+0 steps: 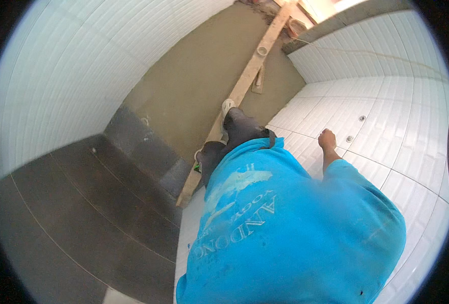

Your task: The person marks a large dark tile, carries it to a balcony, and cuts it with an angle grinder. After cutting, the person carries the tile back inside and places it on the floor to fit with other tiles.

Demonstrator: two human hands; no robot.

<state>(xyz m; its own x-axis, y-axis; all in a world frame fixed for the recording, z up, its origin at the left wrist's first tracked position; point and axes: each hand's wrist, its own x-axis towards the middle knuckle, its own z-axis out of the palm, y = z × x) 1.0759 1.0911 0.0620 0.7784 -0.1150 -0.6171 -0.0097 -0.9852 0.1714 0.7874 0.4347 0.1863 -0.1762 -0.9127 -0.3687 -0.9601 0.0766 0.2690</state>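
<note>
My right hand [327,139] is held beside the white tiled wall [310,114], below the end of my blue sleeve. Its fingers are curled in; a small pale spot shows at them, too small to name. Whether the hand touches the tiles I cannot tell. My left hand is out of sight. I stand with my feet on a long wooden plank [247,76] that runs over a smooth grey mortar floor [194,76]. Next to the plank lies a float with a handle [258,86]. A small round cup-like thing [262,50] rests on the plank.
Two round pipe fittings [362,118] poke out of the right-hand wall. White ribbed tiles [92,50] cover the left wall. Large dark tiles [92,213] fill the lower left, with a grey tile strip [148,147] bordering the mortar. A reddish container [296,28] stands near the plank's far end.
</note>
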